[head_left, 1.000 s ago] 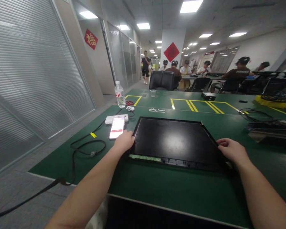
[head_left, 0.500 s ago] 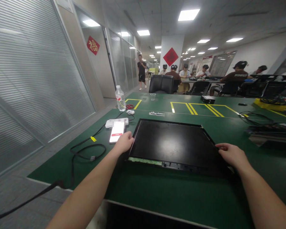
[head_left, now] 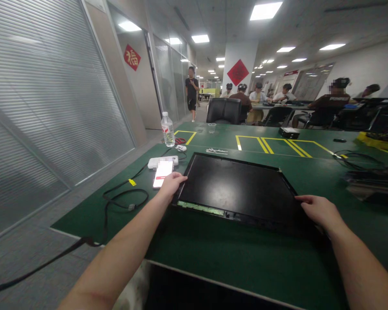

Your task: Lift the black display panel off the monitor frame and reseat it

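Note:
A black display panel (head_left: 236, 185) in a thin dark frame lies face up on the green table (head_left: 245, 267). Along its near edge runs a green circuit strip (head_left: 200, 208). My left hand (head_left: 172, 184) grips the panel's left edge, thumb or finger reaching onto the rim. At the right edge, my right hand (head_left: 320, 211) holds the frame, its lower fingers hidden beneath. Just beyond my left hand lies a phone (head_left: 163, 170) with a lit white screen, against a white power strip (head_left: 154, 162).
A water bottle (head_left: 168, 131), red-handled scissors (head_left: 180, 141) and a white mouse-like object (head_left: 180, 148) stand at the back left. A black cable (head_left: 139, 190) loops at left. Calipers (head_left: 217, 151) lie behind the panel, dark stacked parts (head_left: 371, 185) at right. People sit farther back.
The view has shifted slightly, so the table's things appear a little to the right. My left fingers now extend over the panel's rim. The walking person has come a little nearer.

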Demonstrator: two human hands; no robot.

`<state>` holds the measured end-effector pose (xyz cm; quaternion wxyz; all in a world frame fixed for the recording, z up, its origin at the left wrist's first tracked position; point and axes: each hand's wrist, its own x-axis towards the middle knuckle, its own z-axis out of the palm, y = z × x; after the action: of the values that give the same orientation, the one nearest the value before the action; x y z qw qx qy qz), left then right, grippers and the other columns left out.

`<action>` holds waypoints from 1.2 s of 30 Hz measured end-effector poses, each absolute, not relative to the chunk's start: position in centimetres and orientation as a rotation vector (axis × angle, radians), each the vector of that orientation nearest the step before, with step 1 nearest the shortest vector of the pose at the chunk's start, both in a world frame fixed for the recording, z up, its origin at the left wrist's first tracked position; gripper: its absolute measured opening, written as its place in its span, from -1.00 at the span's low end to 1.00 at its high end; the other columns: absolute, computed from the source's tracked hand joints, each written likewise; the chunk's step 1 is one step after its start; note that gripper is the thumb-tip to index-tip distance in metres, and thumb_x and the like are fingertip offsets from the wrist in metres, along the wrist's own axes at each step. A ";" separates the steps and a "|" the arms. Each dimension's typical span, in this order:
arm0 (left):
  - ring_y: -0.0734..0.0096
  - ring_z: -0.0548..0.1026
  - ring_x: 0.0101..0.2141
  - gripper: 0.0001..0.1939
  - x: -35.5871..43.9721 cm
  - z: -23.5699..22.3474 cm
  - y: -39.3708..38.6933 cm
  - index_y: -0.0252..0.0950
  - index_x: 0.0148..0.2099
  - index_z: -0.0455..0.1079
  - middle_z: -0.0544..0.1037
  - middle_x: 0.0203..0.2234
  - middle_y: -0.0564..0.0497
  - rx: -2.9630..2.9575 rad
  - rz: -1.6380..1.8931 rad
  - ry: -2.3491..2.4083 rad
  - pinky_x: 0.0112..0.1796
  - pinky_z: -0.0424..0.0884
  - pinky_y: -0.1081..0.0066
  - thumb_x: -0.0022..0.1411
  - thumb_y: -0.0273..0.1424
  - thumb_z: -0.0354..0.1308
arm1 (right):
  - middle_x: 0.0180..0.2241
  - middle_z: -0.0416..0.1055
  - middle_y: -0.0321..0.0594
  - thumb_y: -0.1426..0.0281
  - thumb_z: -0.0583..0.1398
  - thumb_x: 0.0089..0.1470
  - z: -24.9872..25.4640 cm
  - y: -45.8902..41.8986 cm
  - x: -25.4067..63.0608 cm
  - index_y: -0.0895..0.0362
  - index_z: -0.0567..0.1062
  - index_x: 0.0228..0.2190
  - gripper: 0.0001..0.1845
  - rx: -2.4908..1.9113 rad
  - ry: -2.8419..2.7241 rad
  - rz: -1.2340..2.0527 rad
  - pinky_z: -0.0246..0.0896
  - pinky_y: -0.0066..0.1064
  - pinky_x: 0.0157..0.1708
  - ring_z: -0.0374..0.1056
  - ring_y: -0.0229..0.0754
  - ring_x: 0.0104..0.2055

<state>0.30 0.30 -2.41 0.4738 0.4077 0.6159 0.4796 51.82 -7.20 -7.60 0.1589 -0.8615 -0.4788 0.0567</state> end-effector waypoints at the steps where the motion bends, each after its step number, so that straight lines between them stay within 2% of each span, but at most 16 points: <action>1: 0.45 0.41 -0.60 -0.59 0.3 -2.5 0.4 -0.20 -0.45 0.35 0.46 -0.63 0.16 0.961 1.182 1.483 -0.50 0.31 0.47 -0.05 -0.38 0.60 | -0.15 0.75 -0.10 0.42 0.20 0.10 -7.5 -7.2 51.7 -0.01 0.84 -0.11 -0.55 -2.474 -1.379 0.166 0.42 -0.25 -0.27 0.64 0.11 -0.12; 9: 0.37 0.52 -0.60 -0.64 -0.4 -3.8 1.3 -0.21 -0.36 0.44 0.56 -0.60 0.11 0.823 1.164 1.271 -0.51 0.43 0.45 -0.02 -0.34 0.61 | -0.11 0.75 -0.11 0.45 0.18 0.17 -7.0 -7.3 51.4 0.02 0.83 -0.03 -0.52 -2.505 -1.397 0.221 0.43 -0.26 -0.22 0.64 0.10 -0.06; 15: 0.36 0.54 -0.63 -0.66 -0.1 -3.6 1.1 -0.22 -0.29 0.45 0.59 -0.59 0.12 0.718 1.129 1.198 -0.51 0.48 0.43 0.03 -0.41 0.58 | -0.10 0.75 -0.07 0.46 0.18 0.15 -6.8 -7.3 51.4 0.06 0.83 -0.03 -0.52 -2.488 -1.383 0.230 0.44 -0.26 -0.24 0.65 0.09 -0.08; 24: 0.38 0.55 -0.64 -0.83 0.4 -2.8 0.8 -0.27 -0.32 0.43 0.56 -0.60 0.08 0.620 1.088 1.077 -0.50 0.53 0.45 0.26 -0.55 0.35 | -0.12 0.75 -0.08 0.46 0.20 0.05 -7.2 -7.1 51.7 0.01 0.84 -0.09 -0.51 -2.453 -1.364 0.216 0.46 -0.25 -0.22 0.66 0.10 -0.07; 30: 0.39 0.56 -0.62 -0.64 0.5 -3.1 0.9 -0.20 -0.24 0.34 0.55 -0.57 0.16 0.658 1.130 1.106 -0.51 0.51 0.48 0.11 -0.59 0.46 | -0.14 0.75 -0.07 0.47 0.19 0.11 -7.1 -7.3 51.3 0.04 0.84 -0.08 -0.53 -2.463 -1.366 0.211 0.43 -0.29 -0.26 0.65 0.06 -0.12; 32: 0.37 0.58 -0.60 -0.57 0.5 -3.1 0.8 -0.19 -0.12 0.37 0.57 -0.53 0.16 0.671 1.153 1.142 -0.51 0.52 0.47 0.07 -0.62 0.45 | -0.15 0.75 -0.07 0.48 0.19 0.10 -7.1 -7.3 51.4 0.04 0.83 -0.07 -0.52 -2.467 -1.367 0.215 0.41 -0.29 -0.28 0.65 0.06 -0.15; 36: 0.32 0.59 -0.60 -0.29 0.4 -2.8 0.7 -0.15 0.20 0.38 0.62 -0.46 0.15 0.710 1.126 1.193 -0.52 0.52 0.42 0.05 -0.61 0.50 | -0.16 0.75 -0.08 0.48 0.20 0.04 -7.2 -7.2 51.6 0.02 0.83 -0.08 -0.50 -2.457 -1.365 0.218 0.41 -0.29 -0.29 0.65 0.06 -0.15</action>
<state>0.37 0.71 -2.82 0.6266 0.3098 0.5200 0.4910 51.62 -7.17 -7.23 0.1604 -0.8602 -0.4779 0.0764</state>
